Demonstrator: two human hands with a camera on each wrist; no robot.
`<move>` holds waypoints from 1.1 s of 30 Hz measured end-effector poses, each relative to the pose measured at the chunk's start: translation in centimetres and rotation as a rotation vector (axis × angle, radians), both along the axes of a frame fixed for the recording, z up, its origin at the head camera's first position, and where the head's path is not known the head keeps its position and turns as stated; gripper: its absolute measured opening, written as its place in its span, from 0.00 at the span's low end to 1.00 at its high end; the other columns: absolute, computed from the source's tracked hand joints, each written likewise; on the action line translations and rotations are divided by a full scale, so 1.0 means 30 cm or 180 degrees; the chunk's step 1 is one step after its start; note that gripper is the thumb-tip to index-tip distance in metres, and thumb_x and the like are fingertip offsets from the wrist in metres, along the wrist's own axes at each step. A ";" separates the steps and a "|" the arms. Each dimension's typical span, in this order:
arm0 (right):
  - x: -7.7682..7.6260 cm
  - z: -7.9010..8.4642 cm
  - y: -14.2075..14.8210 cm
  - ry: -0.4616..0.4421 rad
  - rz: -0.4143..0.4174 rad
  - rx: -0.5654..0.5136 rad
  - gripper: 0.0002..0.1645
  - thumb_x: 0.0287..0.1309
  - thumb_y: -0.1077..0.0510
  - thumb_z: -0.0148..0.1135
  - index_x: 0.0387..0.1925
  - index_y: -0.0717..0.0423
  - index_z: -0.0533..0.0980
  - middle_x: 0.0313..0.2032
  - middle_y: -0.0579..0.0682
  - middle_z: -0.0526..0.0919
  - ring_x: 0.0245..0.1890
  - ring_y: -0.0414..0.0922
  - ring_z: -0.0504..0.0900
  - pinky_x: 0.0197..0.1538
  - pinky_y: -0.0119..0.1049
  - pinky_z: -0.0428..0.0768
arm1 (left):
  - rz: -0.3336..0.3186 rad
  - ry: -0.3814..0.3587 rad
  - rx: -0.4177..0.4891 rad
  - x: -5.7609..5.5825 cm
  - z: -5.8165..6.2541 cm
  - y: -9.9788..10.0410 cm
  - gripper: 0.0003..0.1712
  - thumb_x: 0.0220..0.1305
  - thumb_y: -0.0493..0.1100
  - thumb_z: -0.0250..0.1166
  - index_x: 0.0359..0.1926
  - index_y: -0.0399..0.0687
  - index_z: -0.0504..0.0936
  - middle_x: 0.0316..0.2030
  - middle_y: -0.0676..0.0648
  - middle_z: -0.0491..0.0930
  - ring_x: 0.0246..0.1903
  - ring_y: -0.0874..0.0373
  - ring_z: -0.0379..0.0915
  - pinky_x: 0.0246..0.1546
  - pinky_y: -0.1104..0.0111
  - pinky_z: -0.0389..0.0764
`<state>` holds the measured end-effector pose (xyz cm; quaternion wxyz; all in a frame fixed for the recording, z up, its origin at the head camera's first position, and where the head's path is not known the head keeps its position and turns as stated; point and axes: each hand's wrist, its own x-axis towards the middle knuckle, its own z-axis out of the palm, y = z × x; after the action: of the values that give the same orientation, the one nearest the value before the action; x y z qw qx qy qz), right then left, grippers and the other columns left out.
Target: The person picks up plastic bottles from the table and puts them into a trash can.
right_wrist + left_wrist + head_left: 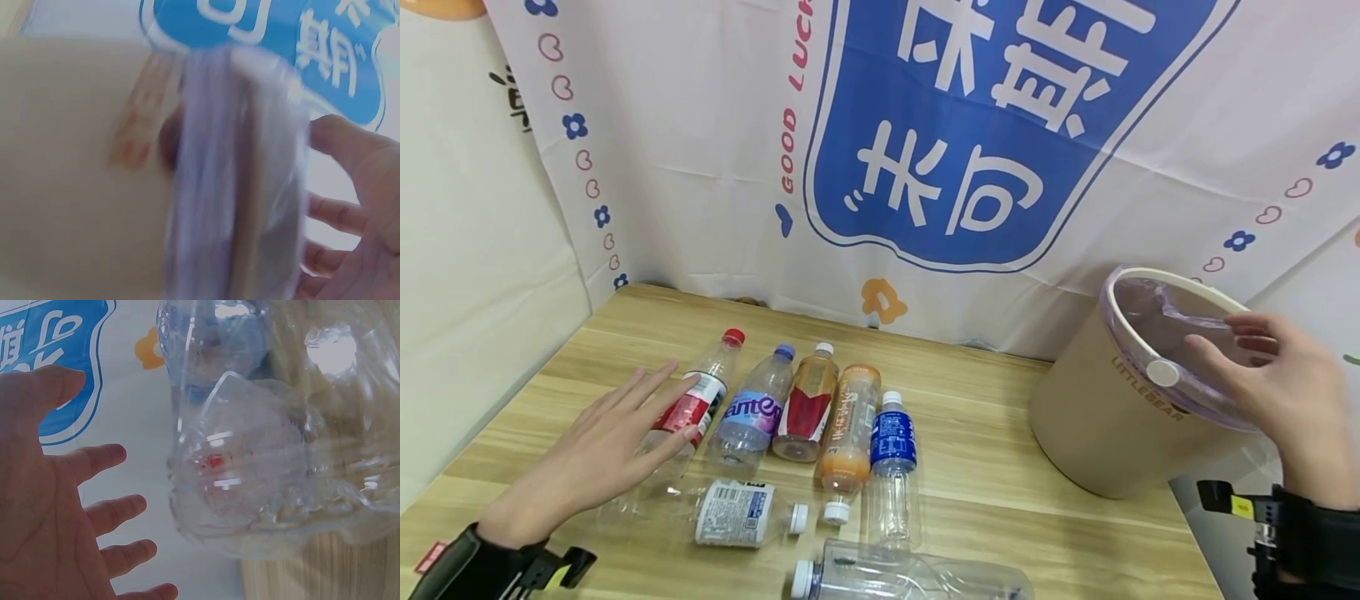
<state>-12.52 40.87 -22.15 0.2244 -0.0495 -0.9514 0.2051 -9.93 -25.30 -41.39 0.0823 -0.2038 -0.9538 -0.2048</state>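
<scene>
My left hand (602,437) hovers with spread fingers over the red-labelled, red-capped plastic bottle (713,386); whether it touches is unclear. In the left wrist view, clear plastic (250,469) lies beyond its fingertips, apart from them. My right hand (1292,383) is at the near right rim of a beige trash bin (1090,417), thumb and fingers apart and loosely bent, with nothing seen between them. A thin purple-tinted bag (203,175) lines the bin and folds over its rim.
Right of the red-labelled bottle lie a purple-labelled bottle (751,412), a red-and-amber one (807,408), an orange one (850,417) and a blue-labelled one (893,442). Nearer lie a white-labelled bottle (733,512) and a clear bottle (925,575). Printed cloth (700,208) hangs behind the table.
</scene>
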 end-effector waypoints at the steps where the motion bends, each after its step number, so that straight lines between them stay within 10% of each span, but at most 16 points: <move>1: 0.000 0.004 -0.024 0.0059 0.0051 0.0016 0.38 0.63 0.46 0.71 0.63 0.68 0.72 0.59 0.72 0.75 0.54 0.71 0.75 0.43 0.13 0.65 | -0.0002 0.0001 0.0001 0.000 0.000 0.000 0.41 0.73 0.57 0.61 0.79 0.51 0.58 0.76 0.32 0.51 0.70 0.24 0.46 0.63 0.28 0.51; 8: -0.037 -0.011 -0.163 0.0594 0.0721 0.0050 0.28 0.56 0.56 0.77 0.55 0.65 0.78 0.53 0.61 0.79 0.47 0.31 0.76 0.46 0.10 0.67 | -0.0034 0.0035 0.0034 0.001 0.000 0.002 0.40 0.73 0.56 0.61 0.78 0.49 0.60 0.76 0.32 0.52 0.70 0.24 0.47 0.69 0.35 0.45; 14: -0.070 -0.039 -0.256 0.0670 0.1058 0.0094 0.29 0.52 0.60 0.79 0.54 0.64 0.79 0.49 0.60 0.80 0.47 0.53 0.79 0.46 0.13 0.69 | -0.0035 0.0018 0.0039 0.001 0.004 0.005 0.40 0.73 0.57 0.62 0.78 0.50 0.61 0.76 0.32 0.52 0.71 0.24 0.47 0.66 0.31 0.49; 24: -0.113 -0.125 -0.377 0.0525 0.1695 0.0277 0.29 0.51 0.62 0.79 0.54 0.66 0.78 0.48 0.60 0.80 0.47 0.56 0.80 0.46 0.51 0.81 | -0.0015 -0.0013 0.0010 0.003 0.003 0.004 0.40 0.73 0.57 0.61 0.79 0.49 0.60 0.76 0.32 0.50 0.71 0.24 0.46 0.65 0.30 0.49; 33: -0.127 -0.256 -0.470 0.0127 0.1964 0.0382 0.29 0.53 0.55 0.79 0.54 0.62 0.78 0.47 0.57 0.80 0.45 0.53 0.79 0.46 0.50 0.80 | -0.0038 0.0053 0.0018 0.000 -0.001 0.001 0.40 0.73 0.56 0.61 0.79 0.49 0.60 0.76 0.32 0.51 0.71 0.25 0.46 0.69 0.34 0.45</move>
<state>-16.32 26.77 -29.84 0.1728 0.2589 -0.9273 0.2080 -9.93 -25.26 -41.41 0.0896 -0.2110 -0.9513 -0.2062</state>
